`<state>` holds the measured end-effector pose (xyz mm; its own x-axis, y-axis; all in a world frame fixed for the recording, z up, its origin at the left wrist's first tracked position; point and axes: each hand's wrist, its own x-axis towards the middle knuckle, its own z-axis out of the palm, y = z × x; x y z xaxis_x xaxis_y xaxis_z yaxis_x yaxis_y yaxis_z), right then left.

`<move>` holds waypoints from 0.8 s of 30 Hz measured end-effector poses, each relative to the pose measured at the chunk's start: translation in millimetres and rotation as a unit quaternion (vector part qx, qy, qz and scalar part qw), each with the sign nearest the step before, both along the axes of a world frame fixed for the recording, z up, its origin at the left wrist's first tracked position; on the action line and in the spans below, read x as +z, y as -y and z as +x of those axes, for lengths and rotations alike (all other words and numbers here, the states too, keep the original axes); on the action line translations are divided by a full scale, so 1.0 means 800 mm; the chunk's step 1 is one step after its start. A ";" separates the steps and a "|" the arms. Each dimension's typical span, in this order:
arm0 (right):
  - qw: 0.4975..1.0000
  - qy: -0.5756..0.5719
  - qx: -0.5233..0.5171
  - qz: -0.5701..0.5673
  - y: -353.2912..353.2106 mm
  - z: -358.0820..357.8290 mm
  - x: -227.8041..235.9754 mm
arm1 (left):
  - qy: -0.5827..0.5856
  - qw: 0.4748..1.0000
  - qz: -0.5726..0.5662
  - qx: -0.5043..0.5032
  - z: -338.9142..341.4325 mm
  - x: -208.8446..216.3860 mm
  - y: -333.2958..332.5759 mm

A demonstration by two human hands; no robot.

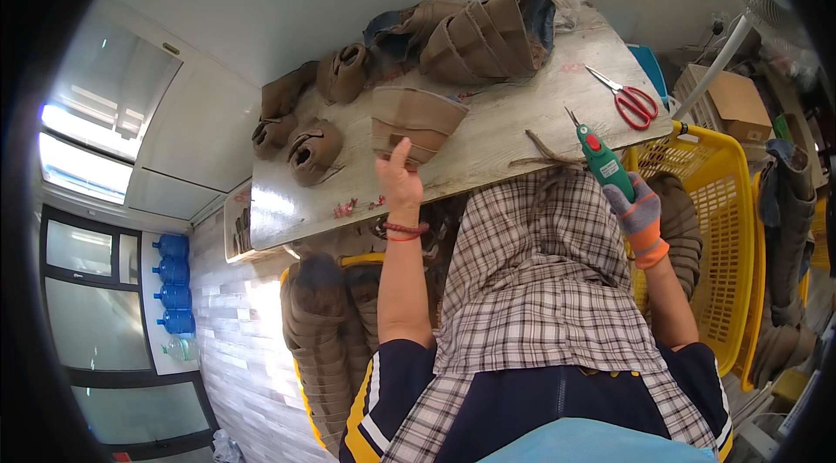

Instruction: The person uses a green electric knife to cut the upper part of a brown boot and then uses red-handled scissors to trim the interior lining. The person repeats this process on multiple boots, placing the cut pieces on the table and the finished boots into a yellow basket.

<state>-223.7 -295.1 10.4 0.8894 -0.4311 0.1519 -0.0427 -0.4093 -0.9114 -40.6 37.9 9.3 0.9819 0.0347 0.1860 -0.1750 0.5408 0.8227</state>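
Note:
My bare left hand (401,182), with red bracelets at the wrist, grips a brown stitched piece (420,119) by its lower edge over the table. The thumb lies on its front; the other fingers are mostly hidden behind it. The piece flares wider at the top and looks like a shoe or boot upper. In a grey and orange glove, my right hand (643,215) is closed round a green hand tool (603,158). It has a red button and a thin metal tip pointing up and left. Red-handled scissors (629,104) lie just beyond the tool.
A stack of nested brown pieces (488,36) and several rolled ones (315,149) lie along the far and left table (522,114). Brown strips (549,152) rest at the near edge. A yellow basket (718,236) stands at right; more brown pieces (315,324) stand below left.

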 end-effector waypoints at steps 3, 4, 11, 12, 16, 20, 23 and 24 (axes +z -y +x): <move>0.991 0.058 -0.001 -0.119 -0.002 -0.001 0.018 | -0.088 0.989 -0.106 -0.056 0.000 0.056 -0.029; 0.984 0.084 0.005 -0.159 -0.001 0.001 0.022 | -0.135 0.979 -0.131 -0.072 0.000 0.064 -0.040; 0.934 0.143 0.078 -0.318 -0.014 -0.006 0.052 | -0.261 0.931 -0.190 -0.171 -0.004 0.056 -0.047; 0.933 0.135 0.078 -0.325 -0.016 -0.009 0.055 | -0.266 0.924 -0.201 -0.186 -0.007 0.056 -0.048; 0.925 0.127 0.089 -0.348 -0.021 -0.010 0.064 | -0.270 0.911 -0.220 -0.221 -0.008 0.056 -0.044; 0.930 0.110 0.111 -0.333 -0.023 -0.009 0.059 | -0.249 0.928 -0.182 -0.210 -0.016 0.062 -0.028; 0.931 0.118 0.121 -0.325 -0.025 -0.008 0.058 | -0.240 0.932 -0.172 -0.208 -0.021 0.065 -0.016; 0.931 0.119 0.123 -0.322 -0.027 -0.008 0.059 | -0.237 0.935 -0.165 -0.207 -0.024 0.068 -0.011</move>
<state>-229.9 -273.8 57.3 0.8574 0.0296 0.5138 0.2961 -0.8449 -0.4455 -59.6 46.9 63.6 0.8931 -0.3880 -0.2275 0.4478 0.7200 0.5302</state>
